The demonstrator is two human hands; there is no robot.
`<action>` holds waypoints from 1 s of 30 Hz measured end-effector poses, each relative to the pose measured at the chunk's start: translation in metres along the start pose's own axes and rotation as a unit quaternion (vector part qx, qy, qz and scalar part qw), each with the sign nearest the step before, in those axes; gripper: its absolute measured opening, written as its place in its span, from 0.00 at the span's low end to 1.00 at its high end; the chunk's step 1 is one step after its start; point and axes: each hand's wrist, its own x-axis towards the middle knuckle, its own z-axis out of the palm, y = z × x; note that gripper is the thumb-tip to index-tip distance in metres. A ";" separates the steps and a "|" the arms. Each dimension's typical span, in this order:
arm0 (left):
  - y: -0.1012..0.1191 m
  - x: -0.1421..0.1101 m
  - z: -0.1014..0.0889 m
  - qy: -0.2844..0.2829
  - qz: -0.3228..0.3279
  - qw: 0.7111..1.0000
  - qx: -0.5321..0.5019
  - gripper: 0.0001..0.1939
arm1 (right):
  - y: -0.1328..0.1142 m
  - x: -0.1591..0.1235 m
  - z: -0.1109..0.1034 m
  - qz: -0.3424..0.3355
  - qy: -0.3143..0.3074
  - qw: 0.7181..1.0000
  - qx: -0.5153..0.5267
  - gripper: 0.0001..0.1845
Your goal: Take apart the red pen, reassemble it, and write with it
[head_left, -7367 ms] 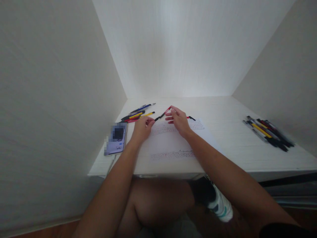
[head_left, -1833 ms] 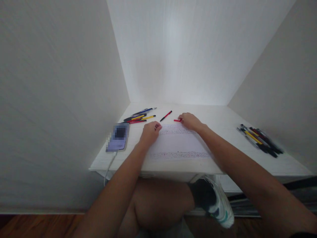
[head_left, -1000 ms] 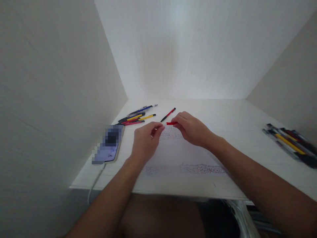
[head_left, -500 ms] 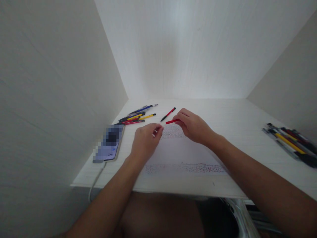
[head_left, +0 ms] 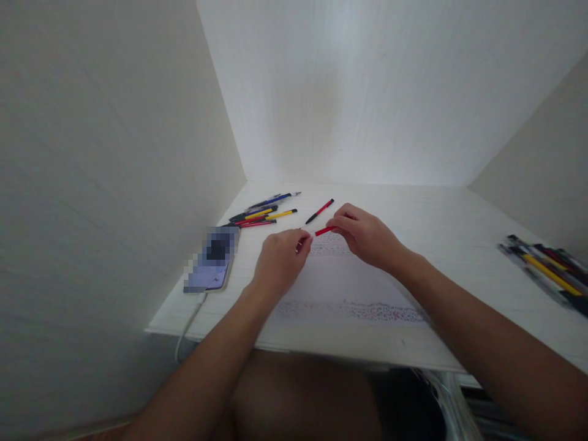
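My right hand (head_left: 367, 237) pinches a short red pen piece (head_left: 324, 231) just above the far end of a sheet of paper (head_left: 340, 282) marked with rows of scribbles. My left hand (head_left: 281, 261) is curled closed beside it, its fingertips pinching something thin and pale that I cannot make out. The two hands sit a few centimetres apart. A red and black pen part (head_left: 320, 211) lies on the white desk (head_left: 427, 214) just beyond them.
A cluster of several pens (head_left: 261, 212) lies at the back left. A phone (head_left: 212, 260) with a cable rests near the left wall. More pens (head_left: 546, 272) lie at the far right. Walls close in on three sides.
My right hand has drawn the red piece closer to my left hand. The view has shifted slightly to the left. Much earlier, both hands held the whole red and black pen.
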 end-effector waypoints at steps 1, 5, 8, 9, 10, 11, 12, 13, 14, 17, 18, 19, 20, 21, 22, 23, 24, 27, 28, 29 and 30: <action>0.000 0.000 0.000 -0.003 0.000 1.000 0.000 0.10 | 0.000 0.000 0.000 -0.001 0.001 1.000 0.001 0.11; -0.001 0.000 0.002 -0.005 0.007 1.000 -0.013 0.10 | -0.001 0.000 0.001 0.007 -0.011 1.000 0.001 0.11; -0.004 -0.001 0.004 0.022 0.006 0.998 -0.055 0.09 | -0.001 -0.001 0.003 0.019 -0.012 1.000 0.012 0.11; -0.005 -0.001 0.004 0.029 0.003 0.997 -0.074 0.08 | -0.001 -0.001 0.003 0.019 -0.009 1.000 0.022 0.11; -0.005 -0.001 0.004 0.033 -0.003 0.995 -0.094 0.08 | -0.001 0.000 0.004 0.018 -0.006 0.999 0.035 0.11; -0.005 -0.001 0.003 0.035 -0.013 0.993 -0.114 0.08 | -0.001 0.000 0.004 0.016 -0.004 0.999 0.049 0.11; -0.005 0.000 0.002 0.036 -0.025 0.990 -0.134 0.07 | -0.002 0.000 0.005 0.017 -0.003 0.998 0.064 0.11; -0.004 0.000 0.000 0.040 -0.039 0.987 -0.152 0.07 | -0.003 0.001 0.005 0.022 -0.003 0.997 0.080 0.10; -0.003 0.000 -0.002 0.049 -0.055 0.983 -0.170 0.07 | -0.005 0.001 0.006 0.033 -0.003 0.995 0.097 0.10; 0.002 0.000 -0.007 0.079 -0.085 0.972 -0.205 0.07 | -0.013 0.002 0.009 0.082 -0.006 0.982 0.170 0.07; 0.003 0.001 -0.008 0.086 -0.089 0.970 -0.211 0.08 | -0.016 0.003 0.011 0.099 -0.007 0.975 0.201 0.07; 0.005 0.001 -0.008 0.089 -0.090 0.968 -0.215 0.08 | -0.018 0.003 0.013 0.114 -0.009 0.966 0.233 0.07; 0.006 0.001 -0.008 0.088 -0.088 0.968 -0.217 0.09 | -0.020 0.003 0.015 0.127 -0.013 0.956 0.265 0.06; 0.006 0.001 -0.007 0.083 -0.081 0.969 -0.218 0.10 | -0.021 0.003 0.017 0.139 -0.018 0.944 0.298 0.06; 0.006 0.001 -0.007 0.075 -0.068 0.971 -0.215 0.11 | -0.022 0.004 0.019 0.148 -0.026 0.932 0.329 0.06; 0.006 0.002 -0.006 0.064 -0.048 0.975 -0.208 0.13 | -0.023 0.004 0.021 0.155 -0.034 0.920 0.358 0.07; 0.003 0.003 -0.005 0.055 -0.022 0.979 -0.197 0.14 | -0.022 0.004 0.023 0.161 -0.040 0.909 0.384 0.07; -0.012 0.005 -0.002 0.070 0.010 0.985 -0.159 0.16 | -0.017 0.004 0.026 0.180 -0.033 0.886 0.427 0.08; -0.020 0.006 -0.001 0.083 -0.006 0.986 -0.146 0.17 | -0.014 0.004 0.026 0.191 -0.022 0.881 0.432 0.08; -0.029 0.007 0.001 0.089 -0.033 0.987 -0.131 0.18 | -0.011 0.004 0.026 0.202 -0.008 0.878 0.434 0.08; -0.039 0.007 0.002 0.079 -0.057 0.989 -0.109 0.18 | -0.007 0.004 0.025 0.212 0.008 0.876 0.433 0.08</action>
